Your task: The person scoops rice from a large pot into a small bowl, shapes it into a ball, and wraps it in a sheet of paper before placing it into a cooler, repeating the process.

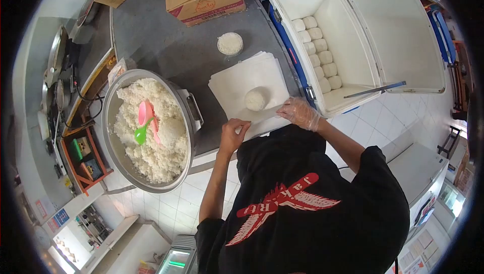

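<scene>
A rounded mound of white rice (255, 100) sits on top of a stack of white paper sheets (234, 85). My left hand (233, 135), bare, pinches the near left edge of the top sheet. The near right edge is held between the fingers of my right hand (300, 114), which wears a clear plastic glove. Between both hands that edge is raised slightly on the near side of the rice. Left of the stack, a large metal pot (112, 160) is full of cooked rice (166, 158), with a pink scoop (145, 113) and a green spoon (141, 134) lying on it.
A small bowl of rice (230, 43) stands beyond the paper. To the right is an opened white-and-blue cooler box (360, 80) with several wrapped white bundles (321, 47) in rows inside. A cardboard box (204, 4) sits at the far edge of the grey table (151, 34).
</scene>
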